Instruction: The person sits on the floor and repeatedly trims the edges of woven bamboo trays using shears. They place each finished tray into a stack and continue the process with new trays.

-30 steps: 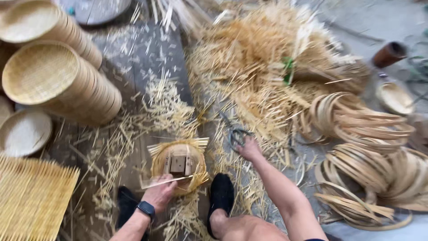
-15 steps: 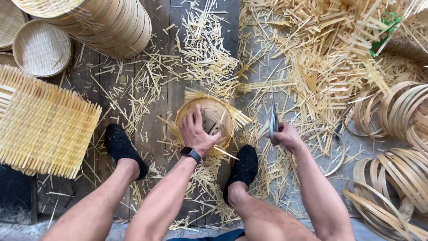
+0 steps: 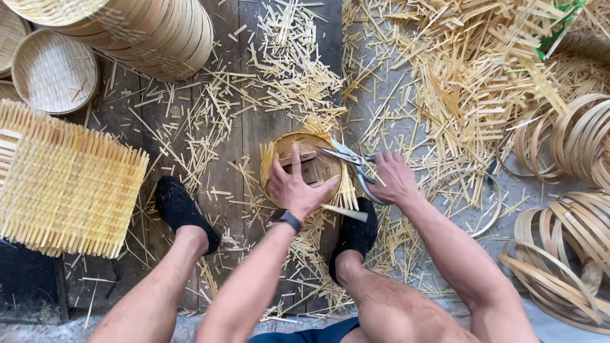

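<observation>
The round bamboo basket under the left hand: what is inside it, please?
Inside the round bamboo basket a brownish wooden block is partly visible. The left hand covers most of the inside, so the rest is hidden. The scissors in the right hand reach over its rim.

A round basket point(image 3: 309, 166) sits on the plank floor point(image 3: 248, 121) between the person's two feet, with the left hand point(image 3: 295, 185) pressed on top of it. The right hand point(image 3: 394, 179), just right of the basket, holds scissors point(image 3: 348, 159) whose blades reach over the basket's rim. A woven mat point(image 3: 67, 184) lies to the left, stacked baskets point(image 3: 146, 28) behind it, loose strips point(image 3: 470, 76) far right, coiled hoops point(image 3: 572, 190) beside them.
</observation>
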